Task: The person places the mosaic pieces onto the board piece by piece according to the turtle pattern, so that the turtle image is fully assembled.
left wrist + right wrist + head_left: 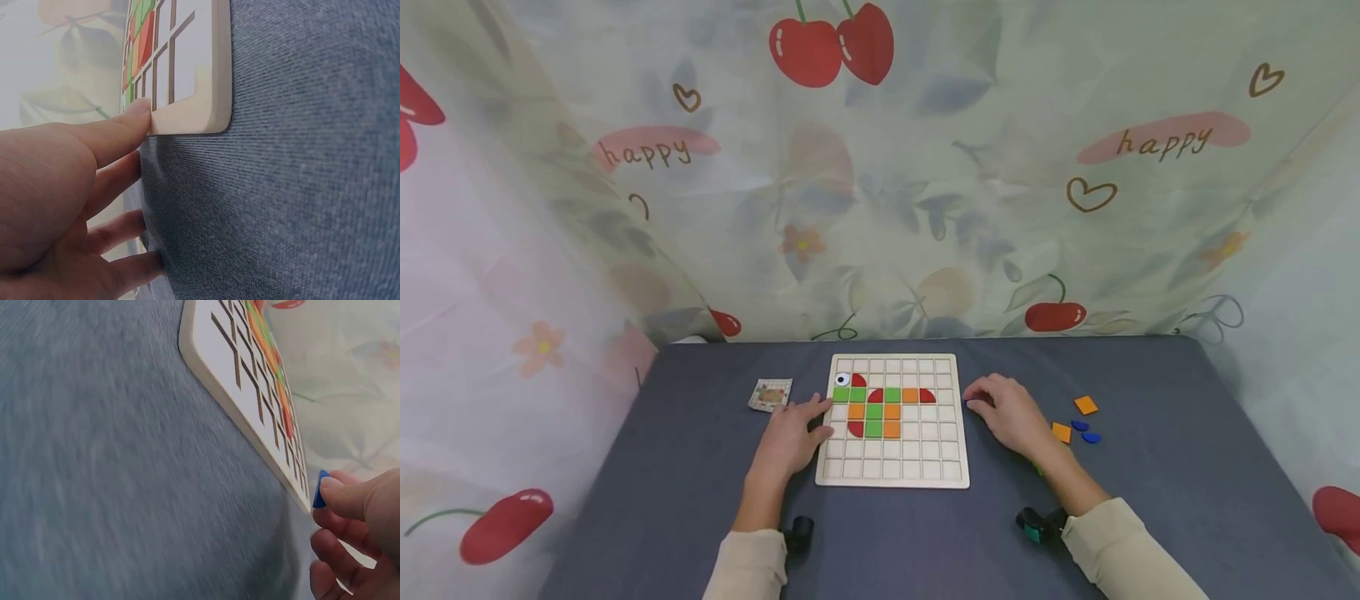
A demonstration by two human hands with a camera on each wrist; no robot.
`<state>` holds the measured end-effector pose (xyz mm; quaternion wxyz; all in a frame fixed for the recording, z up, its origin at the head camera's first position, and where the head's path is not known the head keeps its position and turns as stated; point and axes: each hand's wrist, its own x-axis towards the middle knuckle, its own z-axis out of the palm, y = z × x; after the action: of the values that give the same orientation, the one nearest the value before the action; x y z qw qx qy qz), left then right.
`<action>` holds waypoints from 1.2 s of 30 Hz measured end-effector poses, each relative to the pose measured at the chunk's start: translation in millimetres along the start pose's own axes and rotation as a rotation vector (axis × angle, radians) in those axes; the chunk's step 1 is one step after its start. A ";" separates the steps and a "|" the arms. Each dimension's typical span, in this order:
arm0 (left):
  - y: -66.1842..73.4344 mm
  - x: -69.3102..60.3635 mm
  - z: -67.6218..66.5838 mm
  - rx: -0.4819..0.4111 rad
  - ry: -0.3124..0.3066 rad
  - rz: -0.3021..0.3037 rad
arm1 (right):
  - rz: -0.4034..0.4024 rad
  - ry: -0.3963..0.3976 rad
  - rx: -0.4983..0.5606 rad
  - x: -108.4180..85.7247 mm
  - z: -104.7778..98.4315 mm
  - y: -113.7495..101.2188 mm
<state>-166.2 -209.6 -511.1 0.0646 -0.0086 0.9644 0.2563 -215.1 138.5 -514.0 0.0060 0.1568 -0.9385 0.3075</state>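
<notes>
A wooden grid board [925, 458] lies on the table, with red, green and orange tiles and a white eye tile [842, 379] in its upper left and middle cells. My left hand [790, 437] rests at the board's left edge; in the left wrist view the thumb [119, 134] touches the rim and the other fingers are spread. Just off the board's right edge, my right hand [1011, 412] pinches a small blue tile [320, 489] between thumb and finger. The tile's full outline is partly hidden by the fingertips.
Right of my right hand lie orange square tiles [1086, 405] and blue rounded tiles [1091, 437]. A bit of green [1038, 469] shows beside the right wrist. A small picture card [771, 394] lies left of the board. A printed curtain [925, 208] hangs behind the dark table [895, 542].
</notes>
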 end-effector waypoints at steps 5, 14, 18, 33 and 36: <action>0.6 0.0 -0.8 0.002 0.002 0.007 | 0.044 -0.019 0.029 2.8 12.5 -8.4; 1.3 -0.6 -0.6 -0.009 -0.002 0.006 | 0.016 0.021 -0.008 6.3 25.1 -19.5; 2.2 -0.9 -1.5 -0.008 0.000 0.004 | 0.022 0.025 -0.008 7.6 28.1 -22.3; 2.4 -1.4 -2.9 -0.019 -0.002 -0.004 | 0.041 0.050 -0.059 6.7 33.7 -22.5; 1.7 -1.4 -2.3 -0.019 -0.003 -0.008 | 0.041 0.048 -0.072 5.8 33.4 -22.8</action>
<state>-165.2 -209.3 -508.2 0.0671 -0.0127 0.9617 0.2653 -211.1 100.1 -527.4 0.0277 0.1298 -0.9516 0.2771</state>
